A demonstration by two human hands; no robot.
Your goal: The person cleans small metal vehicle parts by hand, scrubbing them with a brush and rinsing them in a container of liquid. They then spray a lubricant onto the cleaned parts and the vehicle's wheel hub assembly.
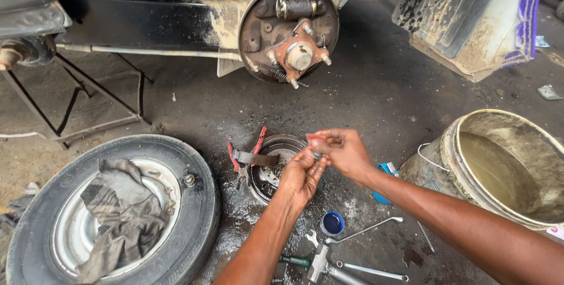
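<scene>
Where our two hands meet above the floor, we pinch a small metal part [318,155] between them: the left hand [301,176] has its fingers curled shut beneath it, and the right hand [345,153] closes thumb and fingers on it from above. The grip looks firm, but the part is almost wholly covered, so we cannot tell its shape. We hold it raised over the brake drum [271,167], which lies flat on the wet floor [376,85] with pliers [249,157] resting across its rim, likely so drips fall there. Near our wrists lie a blue cap [332,223] and several wrenches [352,255], within easy reach. Further out stand a bucket [499,167] of murky liquid at right, a wheel [111,214] with a rag [120,214] on it at left, and the bare hub [291,32] beyond. The vehicle above is cut off.
</scene>
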